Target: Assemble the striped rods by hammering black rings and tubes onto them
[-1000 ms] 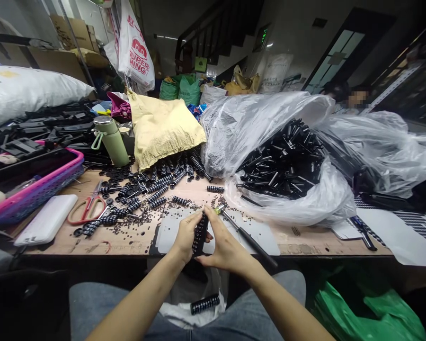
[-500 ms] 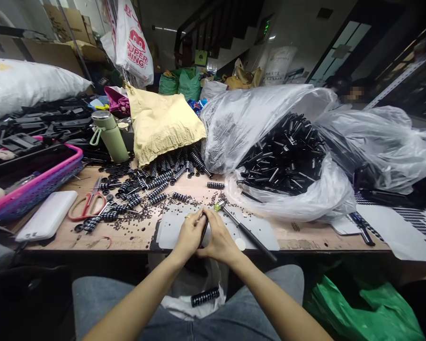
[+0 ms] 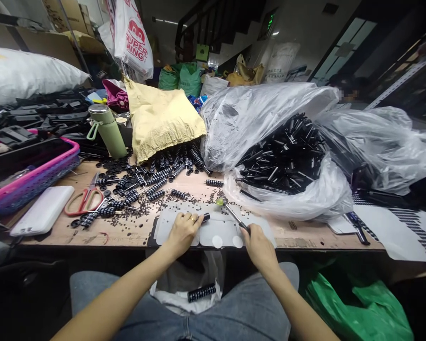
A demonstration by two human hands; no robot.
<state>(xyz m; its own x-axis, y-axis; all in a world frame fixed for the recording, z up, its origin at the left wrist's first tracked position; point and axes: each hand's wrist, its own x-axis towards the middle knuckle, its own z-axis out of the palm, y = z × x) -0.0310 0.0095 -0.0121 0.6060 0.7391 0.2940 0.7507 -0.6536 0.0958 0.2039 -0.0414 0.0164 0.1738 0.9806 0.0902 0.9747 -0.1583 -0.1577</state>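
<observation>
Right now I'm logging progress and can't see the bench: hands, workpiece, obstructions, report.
Left hand holding black cylinder at pale mat. Right hand gripping hammer by its handle. Small dark bits scattered left of and beyond the mat.

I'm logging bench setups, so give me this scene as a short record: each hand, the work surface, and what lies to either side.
Left hand: holds a dark piece over the pale mat
Right hand: grips the hammer by its dark handle
Work surface: pale mat at the table's near edge
Left of mat: scissors with red handles
Right, behind mat: clear plastic bag with black pieces
</observation>
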